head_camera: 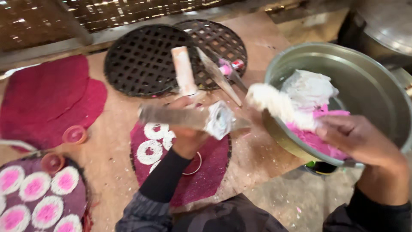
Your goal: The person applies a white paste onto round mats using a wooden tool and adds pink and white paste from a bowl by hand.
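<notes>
Head view: my left hand (189,129) is clenched round a flat blade (171,116) with a white roll (219,119) at its end, above the maroon mat (201,172) at the board's (116,159) near edge. My right hand (356,139) pinches a long white lump (274,103) over the rim of the metal basin (377,86), which holds pink and white mass. The lump sags between basin and blade; I judge it could tear or drop onto the board. The blurred blade also sits near my fingers.
</notes>
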